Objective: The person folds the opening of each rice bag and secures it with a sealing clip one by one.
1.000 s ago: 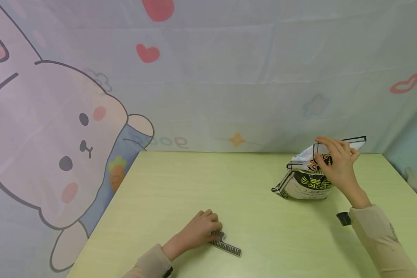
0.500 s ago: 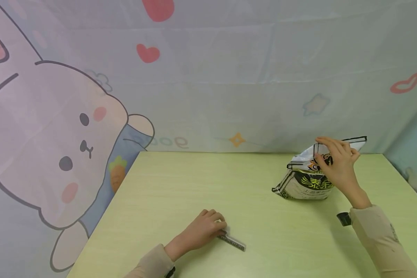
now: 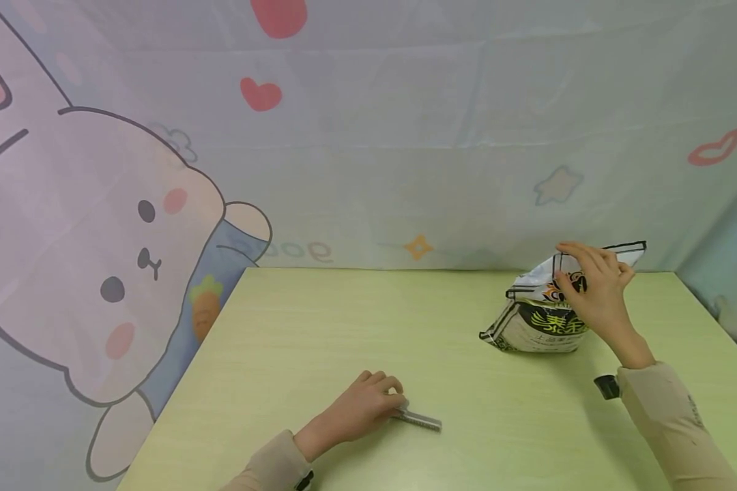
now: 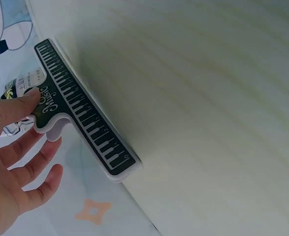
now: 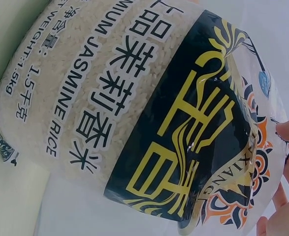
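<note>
Plastic, flat and long, the bag clip (image 3: pixel 419 419) lies on the pale green table (image 3: pixel 319 327) near its front edge, well apart from the bag of rice (image 3: pixel 537 320) at the far right. We hold its tab with our left hand (image 3: pixel 359 411), thumb and fingers curled to pinch it, and in the left wrist view the clip (image 4: pixel 80 110) shows a black strip printed like piano keys on a white body, with our thumb (image 4: pixel 21 101) pressed on the tab.

Over the last second the clip has turned in our fingers: a second ago its printed face lay up toward the head camera, and now we see it almost edge-on, a thin grey bar pointing a little more to the right. Our left hand has also slid slightly rightward along the table. We judge that the clip is being picked up off the surface, tilted on its edge for a firmer hold.

Our right hand (image 3: pixel 592 290) has not shifted; it stays curled over the top of the rice bag, gripping the gathered upper flap and keeping the bag standing. In the right wrist view the bag (image 5: pixel 134 108) is clear film over white grains, with a black and gold band and the words "jasmine rice". Behind the table hangs a cartoon rabbit cloth (image 3: pixel 117 239).
</note>
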`<state>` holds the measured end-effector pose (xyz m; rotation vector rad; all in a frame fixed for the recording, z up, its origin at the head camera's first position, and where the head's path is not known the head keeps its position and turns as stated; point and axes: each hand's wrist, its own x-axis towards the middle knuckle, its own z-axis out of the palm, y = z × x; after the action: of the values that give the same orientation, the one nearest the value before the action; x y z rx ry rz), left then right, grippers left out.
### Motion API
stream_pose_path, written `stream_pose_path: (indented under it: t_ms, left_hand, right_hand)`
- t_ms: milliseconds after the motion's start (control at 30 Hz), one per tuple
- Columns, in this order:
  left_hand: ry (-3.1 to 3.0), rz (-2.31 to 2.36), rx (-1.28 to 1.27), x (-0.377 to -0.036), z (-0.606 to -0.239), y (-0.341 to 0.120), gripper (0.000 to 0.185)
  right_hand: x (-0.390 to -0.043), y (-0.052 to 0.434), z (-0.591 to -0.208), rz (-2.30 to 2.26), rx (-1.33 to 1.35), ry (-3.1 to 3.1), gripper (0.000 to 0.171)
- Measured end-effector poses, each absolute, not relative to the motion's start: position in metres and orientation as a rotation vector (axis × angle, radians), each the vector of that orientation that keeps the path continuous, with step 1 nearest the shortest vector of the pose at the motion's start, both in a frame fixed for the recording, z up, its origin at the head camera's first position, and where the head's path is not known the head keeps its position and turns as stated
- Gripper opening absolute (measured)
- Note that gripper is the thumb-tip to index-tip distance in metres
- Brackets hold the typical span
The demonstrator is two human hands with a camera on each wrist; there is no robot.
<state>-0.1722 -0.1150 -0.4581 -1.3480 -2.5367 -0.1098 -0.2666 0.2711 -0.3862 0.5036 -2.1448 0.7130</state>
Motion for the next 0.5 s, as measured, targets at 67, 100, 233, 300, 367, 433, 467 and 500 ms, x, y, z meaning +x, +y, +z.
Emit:
stream_pose_path:
  t_ms: [67,100,233,300,367,433,467,500]
  left_hand:
    - [-2.535,-0.110,-1.347,-0.1717,-0.4579,-0.1147,0.012]
    - [-2.534,-0.113,-1.347,-0.1714,-0.4575,-0.1145,0.012]
    - [-2.538,-0.113,-1.346,-0.1705,-0.4558,-0.1139,0.012]
    - [-2.540,-0.114,-1.339,-0.1701,-0.4547,-0.1137,0.013]
    - [-2.537,-0.115,-1.330,-0.1702,-0.4540,-0.1136,0.013]
    - [-2.529,-0.120,-1.320,-0.1703,-0.4532,-0.1138,0.014]
    - [-2.526,-0.125,-1.316,-0.1703,-0.4528,-0.1139,0.014]
    - [-2.523,-0.129,-1.312,-0.1706,-0.4528,-0.1140,0.014]
  right_hand:
    - [-0.2665,0.2709,-0.3866,0.717,0.502,-2.148,0.045]
    - [-0.2664,0.2708,-0.3867,0.718,0.502,-2.149,0.046]
    - [-0.2661,0.2706,-0.3866,0.720,0.504,-2.140,0.045]
    - [-0.2662,0.2706,-0.3865,0.719,0.504,-2.135,0.045]
    - [-0.2664,0.2705,-0.3865,0.716,0.502,-2.133,0.045]
    - [-0.2667,0.2704,-0.3866,0.716,0.501,-2.131,0.045]
    - [-0.2668,0.2702,-0.3866,0.716,0.502,-2.131,0.045]
    - [-0.2669,0.2701,-0.3865,0.715,0.504,-2.130,0.045]
